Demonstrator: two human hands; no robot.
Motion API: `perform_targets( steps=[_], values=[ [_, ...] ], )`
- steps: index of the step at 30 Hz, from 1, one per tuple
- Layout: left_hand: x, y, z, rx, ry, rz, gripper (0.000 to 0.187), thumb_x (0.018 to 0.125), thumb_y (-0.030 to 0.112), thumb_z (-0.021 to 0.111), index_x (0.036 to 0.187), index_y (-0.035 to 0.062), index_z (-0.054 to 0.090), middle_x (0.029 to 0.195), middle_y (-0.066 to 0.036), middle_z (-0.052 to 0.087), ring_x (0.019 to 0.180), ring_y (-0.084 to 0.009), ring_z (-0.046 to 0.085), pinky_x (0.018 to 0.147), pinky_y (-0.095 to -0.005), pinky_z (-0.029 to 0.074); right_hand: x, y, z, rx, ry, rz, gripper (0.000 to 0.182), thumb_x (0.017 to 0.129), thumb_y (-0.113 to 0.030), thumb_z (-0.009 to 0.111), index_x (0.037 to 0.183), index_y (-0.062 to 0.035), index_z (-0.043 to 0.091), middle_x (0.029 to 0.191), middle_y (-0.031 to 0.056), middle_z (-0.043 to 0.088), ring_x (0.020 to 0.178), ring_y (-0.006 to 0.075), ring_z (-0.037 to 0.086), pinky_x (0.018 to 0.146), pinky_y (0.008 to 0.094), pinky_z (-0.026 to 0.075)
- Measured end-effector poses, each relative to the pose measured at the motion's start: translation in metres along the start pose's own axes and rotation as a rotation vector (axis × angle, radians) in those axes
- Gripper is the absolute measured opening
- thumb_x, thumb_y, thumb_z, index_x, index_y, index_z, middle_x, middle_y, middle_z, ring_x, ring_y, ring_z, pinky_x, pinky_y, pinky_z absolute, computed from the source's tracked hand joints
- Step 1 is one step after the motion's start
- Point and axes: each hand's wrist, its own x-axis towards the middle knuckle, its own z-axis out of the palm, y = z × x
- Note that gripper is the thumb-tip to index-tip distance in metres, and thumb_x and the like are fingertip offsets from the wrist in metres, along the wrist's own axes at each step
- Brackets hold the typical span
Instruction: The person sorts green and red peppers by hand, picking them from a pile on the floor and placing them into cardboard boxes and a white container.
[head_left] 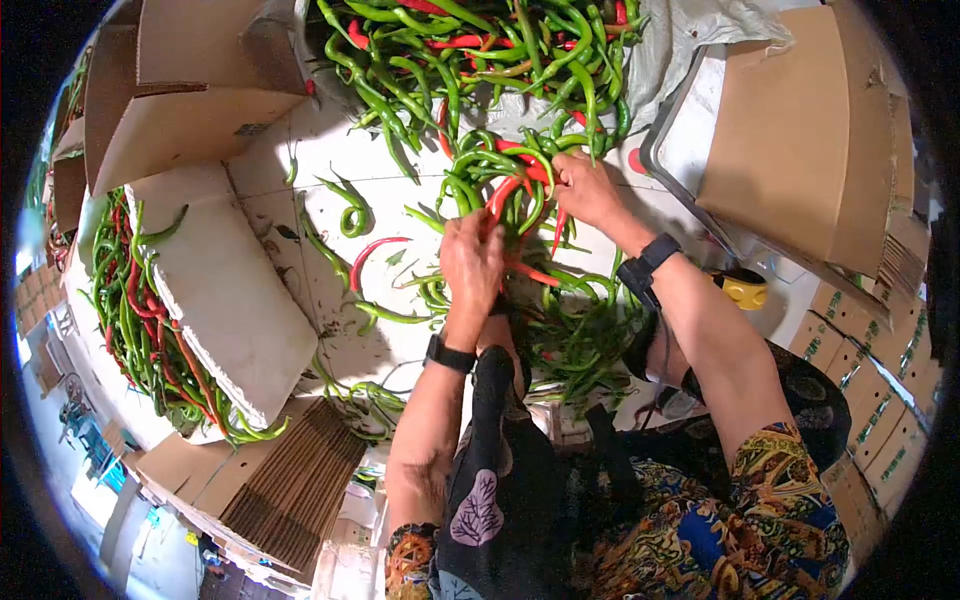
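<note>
Long green and red peppers spill from a pale sack at the top onto the white floor. My left hand is over the near part of the spill, fingers closed round a red pepper. Just right of it, my right hand pinches at red and green peppers, one red pepper hanging below its fingers. Each wrist wears a black band. A looser heap of green peppers lies below my hands, between my legs.
At left stands a white foam box beside many peppers. Open cardboard boxes are at upper left and right. Flattened cardboard is stacked lower left. A yellow object lies right of my right forearm. Scattered peppers lie on the floor.
</note>
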Motion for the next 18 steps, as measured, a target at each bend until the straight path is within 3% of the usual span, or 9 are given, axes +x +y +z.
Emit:
perform_targets(
  steps=[1,2,4,5,8,12,13,16,18],
  values=[
    [0.003,-0.015,0.007,-0.099,-0.004,-0.027,0.026,0.086,0.011,0.066,0.107,-0.0040,0.062,0.097,-0.012,0.067,0.082,-0.0163,0.064,0.071,-0.0278,0.052,0.002,-0.014,-0.017,0.124,-0.222,0.215,0.020,0.075,-0.013,0.070,0.082,-0.0039,0.053,0.074,0.0075,0.055,0.066,0.0194,0.054,0.058,0.0338,0.042],
    [0.006,-0.019,0.004,-0.196,-0.008,-0.055,0.025,0.086,0.010,0.065,0.106,-0.0042,0.062,0.095,-0.012,0.067,0.081,-0.0161,0.064,0.071,-0.0270,0.052,0.002,-0.012,-0.025,0.307,-0.412,0.272,0.018,0.079,-0.016,0.068,0.082,-0.0049,0.054,0.075,0.0026,0.054,0.067,0.0118,0.051,0.056,0.0299,0.041],
    [0.007,-0.010,-0.021,-0.671,-0.238,-0.382,0.023,0.087,0.010,0.062,0.108,-0.0014,0.064,0.088,-0.006,0.067,0.078,-0.0131,0.061,0.073,-0.0250,0.050,-0.013,-0.022,-0.055,0.778,-0.682,0.267,0.020,0.084,-0.021,0.064,0.087,-0.0048,0.053,0.077,0.0008,0.056,0.067,0.0090,0.052,0.055,0.0242,0.039],
    [0.005,0.006,-0.039,-0.667,-0.259,-0.391,0.023,0.088,0.010,0.062,0.108,-0.0005,0.065,0.089,-0.005,0.067,0.078,-0.0128,0.061,0.072,-0.0252,0.050,-0.022,-0.037,-0.077,0.883,-0.748,0.301,0.026,0.088,-0.026,0.060,0.099,-0.0040,0.054,0.078,0.0005,0.056,0.070,0.0071,0.051,0.057,0.0192,0.037],
    [-0.001,0.001,-0.043,-0.488,-0.121,-0.254,0.023,0.089,0.011,0.059,0.108,0.0002,0.066,0.091,-0.006,0.068,0.076,-0.0096,0.059,0.068,-0.0242,0.047,-0.045,-0.037,-0.110,0.990,-0.686,0.244,0.025,0.089,-0.024,0.058,0.102,-0.0029,0.054,0.081,0.0027,0.057,0.072,0.0092,0.053,0.062,0.0239,0.042],
    [0.015,-0.004,-0.019,-0.035,-0.002,0.165,0.019,0.084,0.008,0.061,0.101,0.0020,0.066,0.083,-0.012,0.065,0.073,-0.0264,0.061,0.066,-0.0366,0.049,-0.088,-0.017,-0.110,1.061,-0.424,0.312,0.031,0.090,-0.025,0.056,0.111,-0.0018,0.054,0.080,0.0016,0.055,0.069,0.0092,0.050,0.063,0.0217,0.039],
    [0.018,0.005,-0.014,0.136,0.086,0.275,0.016,0.080,0.007,0.061,0.095,0.0030,0.064,0.081,-0.014,0.060,0.078,-0.0336,0.059,0.067,-0.0427,0.049,-0.098,-0.017,-0.105,1.223,-0.286,0.342,0.035,0.094,-0.032,0.052,0.110,-0.0010,0.053,0.076,0.0004,0.053,0.068,0.0096,0.047,0.061,0.0204,0.037],
    [0.030,-0.003,0.008,0.490,0.078,0.345,0.019,0.079,0.010,0.064,0.098,0.0074,0.065,0.079,-0.011,0.058,0.075,-0.0334,0.060,0.064,-0.0426,0.049,-0.111,0.012,-0.100,1.881,-0.452,0.168,0.043,0.097,-0.040,0.046,0.110,0.0008,0.053,0.071,0.0012,0.049,0.068,0.0104,0.047,0.064,0.0210,0.037],
    [0.032,-0.003,0.013,0.431,0.018,0.242,0.013,0.079,0.013,0.065,0.090,0.0055,0.065,0.078,-0.012,0.056,0.074,-0.0333,0.060,0.063,-0.0439,0.048,-0.126,0.005,-0.104,1.682,-0.289,0.293,0.050,0.098,-0.043,0.040,0.111,0.0030,0.053,0.070,0.0048,0.054,0.072,0.0137,0.052,0.073,0.0250,0.041]
  ],
)
